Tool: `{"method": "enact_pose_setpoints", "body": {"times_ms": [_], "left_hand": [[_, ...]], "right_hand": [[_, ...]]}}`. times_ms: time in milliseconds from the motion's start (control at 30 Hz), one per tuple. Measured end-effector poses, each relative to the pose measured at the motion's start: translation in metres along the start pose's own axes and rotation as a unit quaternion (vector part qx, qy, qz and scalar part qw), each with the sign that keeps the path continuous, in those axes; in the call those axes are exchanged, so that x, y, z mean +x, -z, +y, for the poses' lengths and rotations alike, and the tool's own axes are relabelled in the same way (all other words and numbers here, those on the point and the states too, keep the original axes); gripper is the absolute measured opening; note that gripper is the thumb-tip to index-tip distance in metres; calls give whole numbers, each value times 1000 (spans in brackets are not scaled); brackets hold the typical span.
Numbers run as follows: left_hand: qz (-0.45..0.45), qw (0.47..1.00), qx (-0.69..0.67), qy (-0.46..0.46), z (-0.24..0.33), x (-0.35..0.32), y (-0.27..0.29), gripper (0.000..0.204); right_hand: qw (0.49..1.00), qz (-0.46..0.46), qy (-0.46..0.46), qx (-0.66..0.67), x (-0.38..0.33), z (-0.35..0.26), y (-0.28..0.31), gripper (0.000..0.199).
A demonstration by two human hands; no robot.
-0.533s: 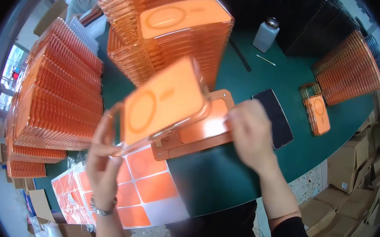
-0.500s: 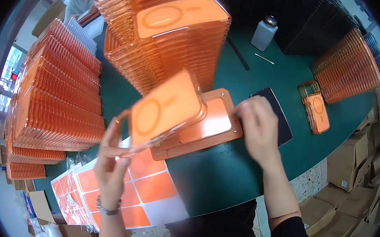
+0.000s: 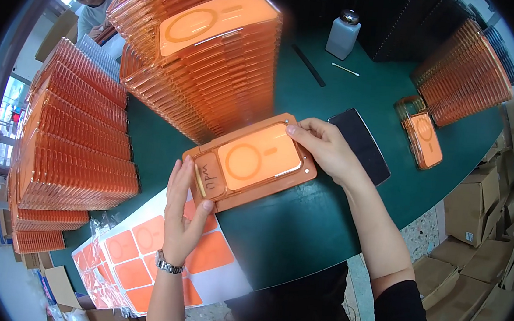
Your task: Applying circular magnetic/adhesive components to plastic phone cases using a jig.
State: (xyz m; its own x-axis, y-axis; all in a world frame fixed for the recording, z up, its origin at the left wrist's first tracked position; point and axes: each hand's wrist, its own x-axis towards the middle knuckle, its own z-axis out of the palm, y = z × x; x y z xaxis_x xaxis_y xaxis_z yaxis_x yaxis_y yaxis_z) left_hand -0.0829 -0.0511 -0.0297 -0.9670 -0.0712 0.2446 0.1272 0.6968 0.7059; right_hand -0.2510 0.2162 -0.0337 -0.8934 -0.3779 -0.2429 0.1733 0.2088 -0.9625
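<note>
- Here, an orange-backed phone case [image 3: 258,158] is seen lying flat in a brown-orange tray [image 3: 267,189] on a green table [image 3: 287,236], its clear end turned toward the left hand [image 3: 183,221].
- The tray's left end is framed by that hand, whose thumb is spread wide from its fingers; a metal-banded watch [image 3: 170,263] is worn at the wrist.
- The case's far right corner is touched by the thumb of the right hand [image 3: 326,148]; the fingers are bent nearby, and whether anything is gripped cannot be told.
- Beyond the tray, a tall stack [image 3: 221,75] of similar cases is topped by an orange back.
- Just beside the right hand, a dark flat slab [image 3: 363,146] is laid; farther right, a single case [image 3: 424,140] is set near another stack [image 3: 465,81].
- A white bottle [image 3: 343,37] and a cotton swab [image 3: 345,70] are placed toward the far side.
- A sheet of orange pieces [image 3: 137,266] is partly covered by the left arm.
</note>
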Motion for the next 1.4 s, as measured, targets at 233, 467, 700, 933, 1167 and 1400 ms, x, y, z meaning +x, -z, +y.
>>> {"method": "enact_pose_setpoints", "body": {"times_ms": [233, 467, 700, 933, 1167, 1400], "left_hand": [[-5, 953, -180, 245, 27, 6, -2, 78], [-57, 985, -12, 163, 12, 3, 9, 73], [-64, 984, 162, -29, 14, 21, 16, 85], [-71, 960, 209, -173, -16, 34, 14, 96], [185, 966, 23, -180, 28, 39, 9, 110], [45, 999, 28, -4, 42, -60, 6, 75]], "right_hand": [[998, -30, -31, 35, 6, 0, 7, 44], [922, -75, 207, -317, -16, -14, 24, 90], [869, -54, 297, -392, -19, -20, 29, 95], [826, -130, 410, -364, 1, -16, 13, 90], [827, 78, 442, -338, -47, -36, 77, 83], [763, 466, 97, -438, -81, 25, 221, 88]]}}
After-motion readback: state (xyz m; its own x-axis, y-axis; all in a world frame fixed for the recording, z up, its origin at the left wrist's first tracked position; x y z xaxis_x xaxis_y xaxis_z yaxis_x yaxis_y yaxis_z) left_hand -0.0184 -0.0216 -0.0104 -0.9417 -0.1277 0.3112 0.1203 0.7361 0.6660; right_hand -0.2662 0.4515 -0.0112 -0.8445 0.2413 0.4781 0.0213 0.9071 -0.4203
